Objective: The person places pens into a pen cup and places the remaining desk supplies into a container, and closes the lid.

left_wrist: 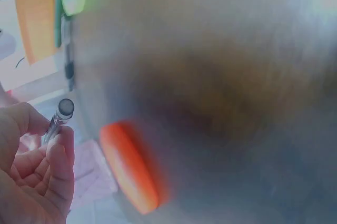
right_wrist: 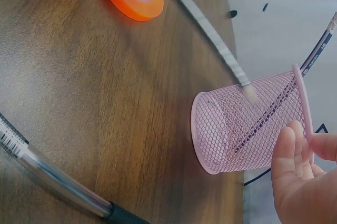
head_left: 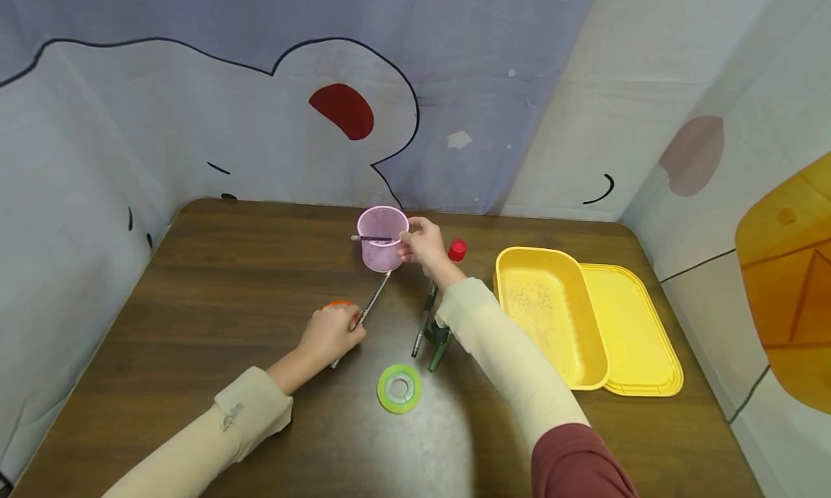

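Note:
My left hand (head_left: 331,335) pinches a slim silver pencil (head_left: 376,296), its pale tip pointing at the pen cup. In the left wrist view the pencil's round grey end (left_wrist: 66,107) pokes out between thumb and fingers. The pink mesh pen cup (right_wrist: 231,150) stands upright near the table's back edge. My right hand (head_left: 425,245) grips its rim from the right side. A dark blue pencil (right_wrist: 316,52) leans inside the cup, its upper end past the rim. An orange tape roll (right_wrist: 142,8) lies just behind my left hand, partly hidden by it in the head view.
A green tape roll (head_left: 399,390) lies nearer the front. Black pens (head_left: 425,317) and a green pen (head_left: 439,354) lie partly under my right forearm, with a red cap (head_left: 457,250) beyond it. To the right, a yellow tub (head_left: 542,303) overlaps its yellow lid (head_left: 639,332).

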Available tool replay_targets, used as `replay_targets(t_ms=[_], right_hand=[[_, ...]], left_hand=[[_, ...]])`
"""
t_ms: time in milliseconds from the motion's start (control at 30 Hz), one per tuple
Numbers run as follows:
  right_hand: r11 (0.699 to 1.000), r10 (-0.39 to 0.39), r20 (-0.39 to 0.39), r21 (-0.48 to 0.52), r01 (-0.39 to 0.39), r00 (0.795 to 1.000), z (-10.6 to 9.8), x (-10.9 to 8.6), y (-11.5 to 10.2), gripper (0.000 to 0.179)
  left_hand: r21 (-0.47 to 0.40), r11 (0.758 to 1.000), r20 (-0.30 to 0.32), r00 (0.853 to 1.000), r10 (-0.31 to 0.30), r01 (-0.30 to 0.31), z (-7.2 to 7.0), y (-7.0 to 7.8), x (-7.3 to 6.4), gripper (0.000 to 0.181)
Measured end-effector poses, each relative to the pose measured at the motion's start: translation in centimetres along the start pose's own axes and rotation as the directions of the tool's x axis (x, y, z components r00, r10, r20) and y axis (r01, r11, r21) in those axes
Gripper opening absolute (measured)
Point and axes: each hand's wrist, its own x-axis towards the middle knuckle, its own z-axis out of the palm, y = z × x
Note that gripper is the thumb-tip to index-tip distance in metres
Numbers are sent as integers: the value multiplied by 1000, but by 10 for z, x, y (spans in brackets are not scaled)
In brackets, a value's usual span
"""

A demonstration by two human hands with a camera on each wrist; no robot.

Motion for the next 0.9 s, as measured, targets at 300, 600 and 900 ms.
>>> replay_targets(t_ms=[300, 600, 900], right_hand=[[1000, -1, -5, 1, 1, 1000, 1, 0, 0, 37], [1000, -15, 12, 11, 15, 1000, 2, 0, 0, 36], [1000, -15, 13, 7, 15, 1000, 2, 0, 0, 37]], left_hand=[[-10, 999, -84, 996, 43, -44, -30, -1, 11, 3], [-11, 996, -169, 982, 83, -86, -62, -5, 30, 8], [39, 995, -153, 983, 100, -95, -100, -13, 52, 12]])
